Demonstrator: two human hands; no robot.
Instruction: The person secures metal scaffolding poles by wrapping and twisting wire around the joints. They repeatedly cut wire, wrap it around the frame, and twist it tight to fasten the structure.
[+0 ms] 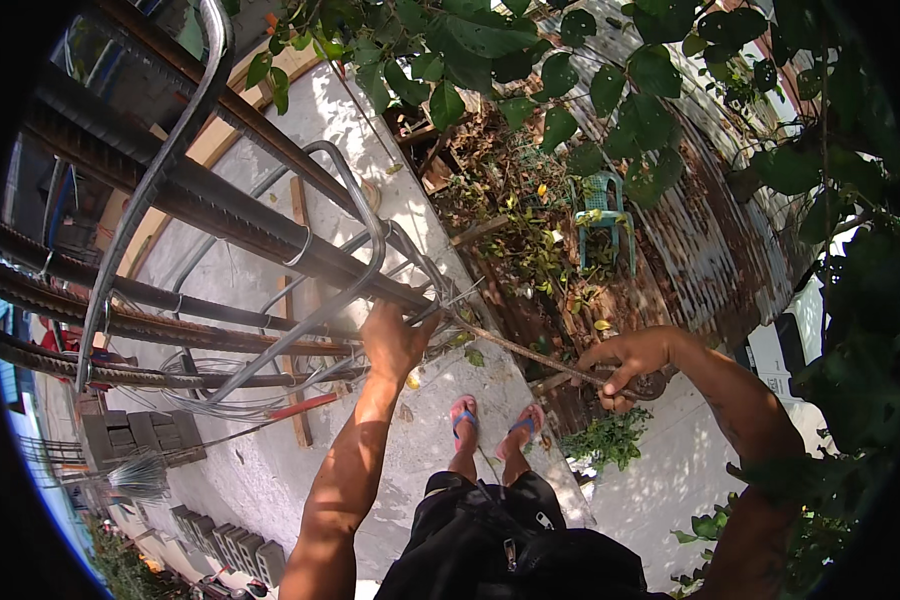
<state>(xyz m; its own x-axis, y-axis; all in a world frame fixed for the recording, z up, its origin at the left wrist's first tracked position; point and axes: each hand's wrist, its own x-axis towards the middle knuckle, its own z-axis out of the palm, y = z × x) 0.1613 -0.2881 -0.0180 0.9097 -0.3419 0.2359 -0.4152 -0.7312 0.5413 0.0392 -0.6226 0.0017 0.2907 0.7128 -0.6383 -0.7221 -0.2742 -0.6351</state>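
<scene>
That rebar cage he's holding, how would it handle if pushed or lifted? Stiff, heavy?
Probably stiff: the rebar cage has thick ribbed bars locked inside bent stirrups. Likely heavy for its size, being long steel; one person would struggle to lift it. Unlikely to roll, since the stirrups look squarish. The left hand grips its end; the right hand holds a rod-like tool.

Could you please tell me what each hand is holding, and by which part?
Left hand grips the rebar cage at a stirrup corner; right hand holds a hooked tool by its looped end.

rusty rebar cage (220, 215), horizontal, wire-tied
</scene>
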